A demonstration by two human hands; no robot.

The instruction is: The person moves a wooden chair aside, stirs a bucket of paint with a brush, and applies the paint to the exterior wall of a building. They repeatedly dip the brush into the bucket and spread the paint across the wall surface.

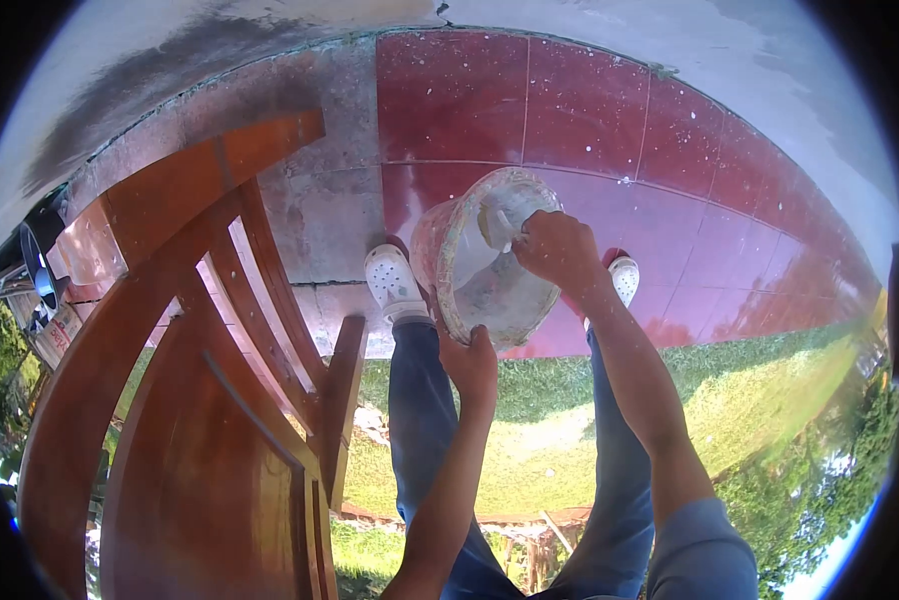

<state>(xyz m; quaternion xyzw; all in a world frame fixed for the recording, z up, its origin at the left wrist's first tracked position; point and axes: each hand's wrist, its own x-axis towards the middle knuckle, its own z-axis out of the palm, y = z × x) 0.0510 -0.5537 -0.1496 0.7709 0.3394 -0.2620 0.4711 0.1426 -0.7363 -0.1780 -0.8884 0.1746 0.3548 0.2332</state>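
A pale bucket [440, 250], its rim crusted with dried splatter, is tilted so that its mouth faces me. Whitish stuff coats the inside. My left hand [470, 365] is closed on the near lower rim. At the opening, my right hand [555, 250] grips a paintbrush [496, 226] with a light handle and a tan head, which lies against the inner wall. The fingers of that hand partly cover the handle. Between my feet, the bucket stands over the tiled floor.
To the left stands a brown wooden bench [210, 450], close to my left leg. White clogs [394, 283] are on my feet. Red tiles [450, 100] with white specks meet a pale wall [610, 30]. Grass [530, 450] lies behind the tile edge.
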